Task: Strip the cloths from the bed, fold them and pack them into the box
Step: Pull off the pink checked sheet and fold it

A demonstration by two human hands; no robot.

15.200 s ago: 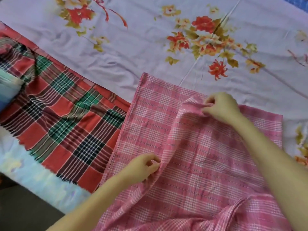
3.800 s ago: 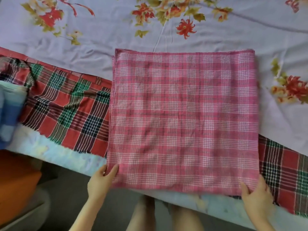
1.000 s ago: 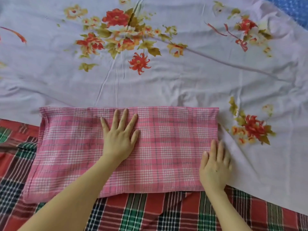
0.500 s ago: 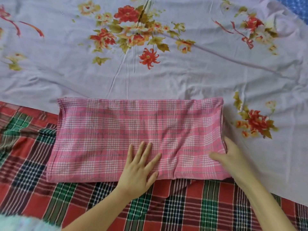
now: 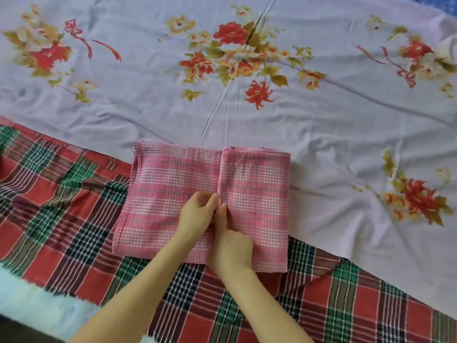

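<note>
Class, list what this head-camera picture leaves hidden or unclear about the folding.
- Packing box: outside the head view's frame.
- Red-and-green plaid cloth: cut off by left and bottom edges, partly under the folded pink checked cloth.
- Left hand and right hand grip: fingertips crowd together at the fold, hiding any pinch.

Textiles and hands, counted:
- pink checked cloth point(image 5: 170, 194): 1 piece, with 1 flap turned over onto it
- red-and-green plaid cloth point(image 5: 74, 231): 1 piece
- lilac flowered sheet point(image 5: 148, 115): 1 piece, printed with 4 large flower bunches point(image 5: 235, 58) (small stray sprigs not counted)
- blue patterned fabric point(image 5: 446, 3): 1 piece, only a corner showing at the top right
- pale fluffy cover point(image 5: 37, 305): 1 piece, only a strip showing at the lower left
- hands: 2, being 1 left hand point(image 5: 197, 216) and 1 right hand point(image 5: 232, 251)
- bare forearms: 2
- total separate textiles: 5
</note>
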